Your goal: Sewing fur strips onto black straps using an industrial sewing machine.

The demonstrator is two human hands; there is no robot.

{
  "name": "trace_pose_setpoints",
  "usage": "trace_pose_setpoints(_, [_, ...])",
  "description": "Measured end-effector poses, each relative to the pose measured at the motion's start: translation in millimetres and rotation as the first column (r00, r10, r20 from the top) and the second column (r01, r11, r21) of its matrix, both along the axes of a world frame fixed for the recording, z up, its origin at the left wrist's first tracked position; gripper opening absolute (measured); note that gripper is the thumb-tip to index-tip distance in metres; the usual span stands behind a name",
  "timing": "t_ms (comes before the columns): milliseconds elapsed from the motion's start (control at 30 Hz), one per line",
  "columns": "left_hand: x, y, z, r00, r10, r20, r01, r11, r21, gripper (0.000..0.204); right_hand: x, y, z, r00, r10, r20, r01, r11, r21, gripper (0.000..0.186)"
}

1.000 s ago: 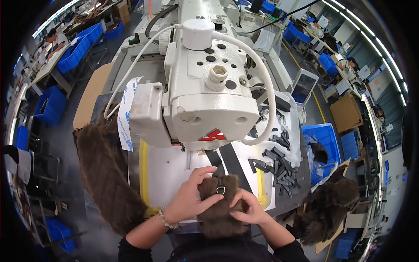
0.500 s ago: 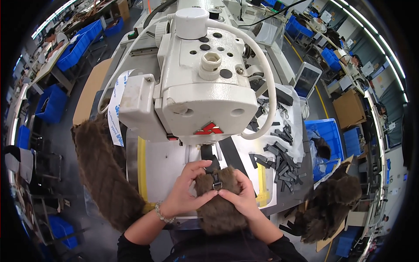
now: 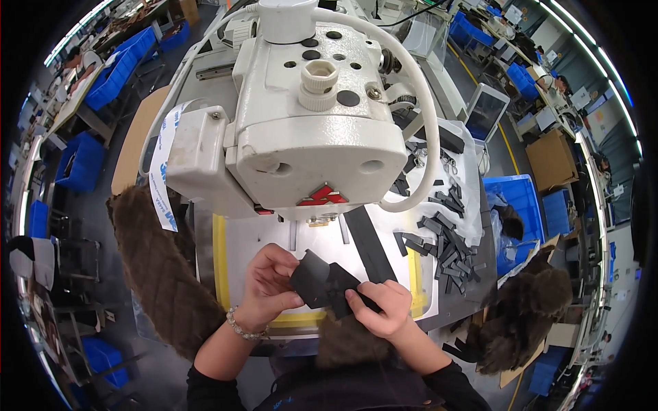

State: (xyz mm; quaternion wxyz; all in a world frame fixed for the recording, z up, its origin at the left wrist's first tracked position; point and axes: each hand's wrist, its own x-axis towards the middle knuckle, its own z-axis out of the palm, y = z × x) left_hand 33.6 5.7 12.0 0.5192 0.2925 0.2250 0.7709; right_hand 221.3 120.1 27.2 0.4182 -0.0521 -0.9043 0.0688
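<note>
Both hands hold a black strap piece [image 3: 321,279] in front of the sewing machine head [image 3: 319,161]. My left hand [image 3: 271,284] pinches its left end, where the flat strip curls up. On the right, my right hand [image 3: 384,308] grips the other side, thumb on top. Below the strap hangs a brown fur piece [image 3: 351,341], close to my body; how the two are joined is hidden. The metal ring is out of sight. Beyond my right hand, a long black strip [image 3: 373,250] lies on the white work plate [image 3: 260,240].
Several short black strap pieces [image 3: 449,246] lie heaped on the table's right. Brown fur [image 3: 154,267] drapes at the left, and more fur [image 3: 528,315] sits on the right by a blue bin [image 3: 524,236]. Yellow tape [image 3: 221,264] edges the plate.
The fur piece has been turned over, so its black strap side now faces up and the buckle is hidden. Both hands have shifted their grip; the machine sits slightly higher in view.
</note>
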Motion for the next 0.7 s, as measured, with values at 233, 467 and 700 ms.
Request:
trace_pose_setpoints(233, [-0.2, 0.7, 3.0, 0.999, -0.007, -0.051, 0.006, 1.0, -0.006, 0.038, -4.2, -3.4, -3.6, 1.0, -0.023, -0.018, 0.023, 1.0, -0.001, 0.018])
trace_pose_setpoints(467, [-0.2, 7.5, 3.1, 0.933, 0.325, -0.158, -0.348, 0.924, -0.156, 0.034, 1.8, -18.1, -1.8, 0.964, 0.264, -0.033, -0.057, 0.086, -0.995, 0.019])
trace_pose_setpoints(700, [-3.7, 8.9, -0.8, 0.816, 0.424, -0.393, -0.536, 0.81, -0.238, 0.023, -1.8, -33.5, -20.3, 0.865, 0.366, -0.344, -0.167, -0.436, -0.884, 0.029])
